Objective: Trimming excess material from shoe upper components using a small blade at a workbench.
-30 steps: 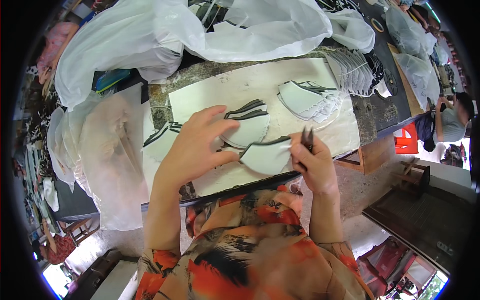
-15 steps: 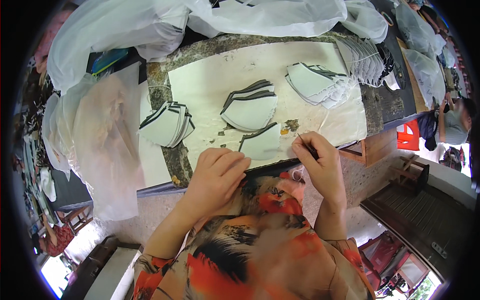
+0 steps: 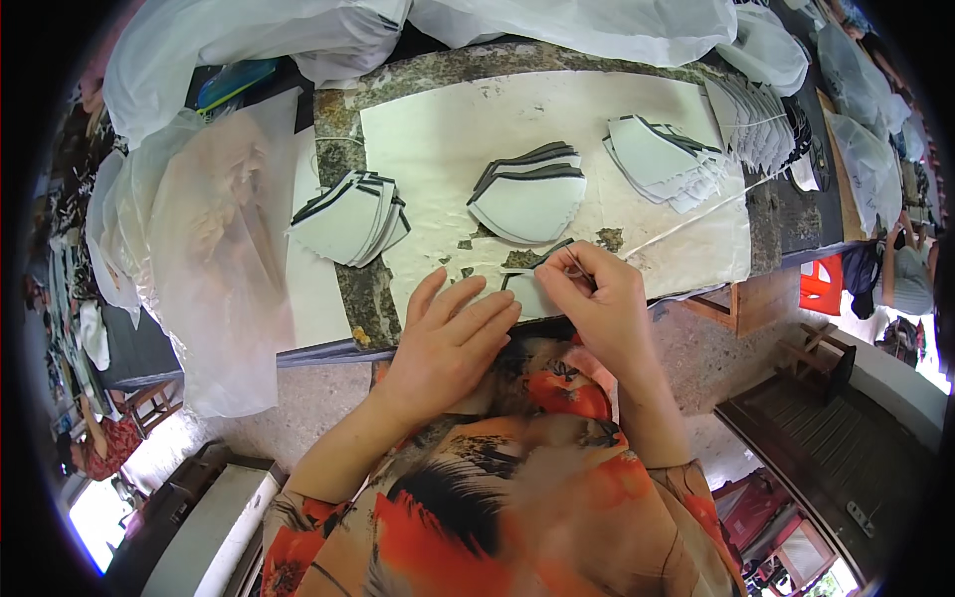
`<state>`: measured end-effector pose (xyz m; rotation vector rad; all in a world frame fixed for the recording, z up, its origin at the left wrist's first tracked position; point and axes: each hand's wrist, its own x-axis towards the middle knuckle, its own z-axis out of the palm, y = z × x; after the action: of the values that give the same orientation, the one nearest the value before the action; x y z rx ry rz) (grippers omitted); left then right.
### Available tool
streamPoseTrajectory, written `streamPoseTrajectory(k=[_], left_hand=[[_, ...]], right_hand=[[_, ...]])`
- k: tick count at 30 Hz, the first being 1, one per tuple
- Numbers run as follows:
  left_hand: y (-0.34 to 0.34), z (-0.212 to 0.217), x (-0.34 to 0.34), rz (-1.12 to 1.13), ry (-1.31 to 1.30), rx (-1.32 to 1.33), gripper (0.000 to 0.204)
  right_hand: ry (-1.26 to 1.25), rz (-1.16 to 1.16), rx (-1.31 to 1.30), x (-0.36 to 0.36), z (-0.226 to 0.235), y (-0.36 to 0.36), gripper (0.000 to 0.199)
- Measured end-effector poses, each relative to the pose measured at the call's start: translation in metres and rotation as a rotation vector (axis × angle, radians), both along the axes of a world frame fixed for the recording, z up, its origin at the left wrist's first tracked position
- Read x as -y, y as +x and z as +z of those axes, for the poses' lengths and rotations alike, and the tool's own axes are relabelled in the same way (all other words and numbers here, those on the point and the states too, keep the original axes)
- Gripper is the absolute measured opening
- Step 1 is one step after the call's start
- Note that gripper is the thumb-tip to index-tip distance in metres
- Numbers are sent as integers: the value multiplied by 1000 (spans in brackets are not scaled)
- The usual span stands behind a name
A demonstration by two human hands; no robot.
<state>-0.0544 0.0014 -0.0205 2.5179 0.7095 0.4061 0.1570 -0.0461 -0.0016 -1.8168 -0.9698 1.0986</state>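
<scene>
At the table's front edge lies a white curved fabric-like piece (image 3: pixel 529 295) with a dark band along its top edge. My left hand (image 3: pixel 450 343) is palm down beside it, fingers stretched and slightly spread, fingertips at its left side. Over its right end my right hand (image 3: pixel 609 298) pinches a thin dark tool (image 3: pixel 577 267); its kind is too small to make out. A narrow white strip (image 3: pixel 686 221) runs from beside the right hand toward the far right. Just beyond the hands sits a stack of similar white pieces with dark edges (image 3: pixel 527 207).
More such stacks lie at the left (image 3: pixel 348 221) and right (image 3: pixel 662 164), with a tied bundle (image 3: pixel 751 124) beyond. A worn pale sheet (image 3: pixel 418 129) covers the board. Plastic bags (image 3: pixel 567 30) line the back; a clear sheet (image 3: pixel 219 259) hangs over the left edge.
My right hand has moved left, over the near piece, with the thin tool. My left fingers have straightened and spread. The white strip now stretches visibly to the right. The whole view has shifted slightly.
</scene>
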Motion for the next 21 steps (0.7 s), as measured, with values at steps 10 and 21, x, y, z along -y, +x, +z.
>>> streamPoseTrajectory(k=[10,21], left_hand=[[3,1,-2,9,-34,22,38],[9,5,-6,25,-52,60,33]], right_hand=[[-115,35,45,-1,2,5,22],[-39,51,108,-2,-4,5,14]])
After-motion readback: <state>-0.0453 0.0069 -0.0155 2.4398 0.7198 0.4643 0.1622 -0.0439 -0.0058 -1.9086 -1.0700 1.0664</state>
